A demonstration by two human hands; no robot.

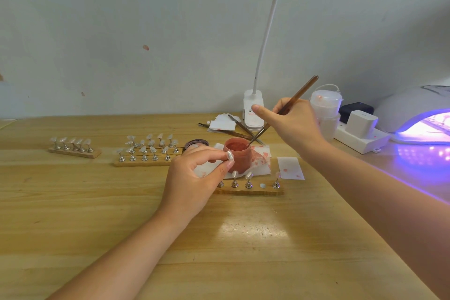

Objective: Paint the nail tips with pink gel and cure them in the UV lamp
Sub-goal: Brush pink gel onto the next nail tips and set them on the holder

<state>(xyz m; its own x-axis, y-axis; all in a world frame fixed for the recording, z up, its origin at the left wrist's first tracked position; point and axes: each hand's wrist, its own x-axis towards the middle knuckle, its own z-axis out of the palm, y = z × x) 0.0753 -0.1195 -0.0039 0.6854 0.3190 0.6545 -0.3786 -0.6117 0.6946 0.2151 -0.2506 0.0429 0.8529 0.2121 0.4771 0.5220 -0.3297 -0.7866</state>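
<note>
Far left on my tabletop (73,202) I see a small wooden stand (74,152) carrying a row of nail tips on metal pegs, and just right of it two longer stands (146,158) packed with more tips. My left hand (194,182) comes next, its grip pinching a single nail tip (230,155) between thumb and forefinger, right against the side of the open jar of pink gel (237,154). The jar sits on stained white tissue (261,161), with its dark lid (196,144) lying behind my knuckles. In front of the jar lies another wooden stand (250,190) holding a few pegged tips. My right hand (294,124) hovers above and to the right, its grip curled around a brown brush (299,92) whose bristle end dips into the jar's mouth. Behind it stands a white desk lamp (253,109). Further right are a clear plastic container (325,102) and a white power strip (360,139). At the far right edge the UV lamp (414,109) glows purple.
</note>
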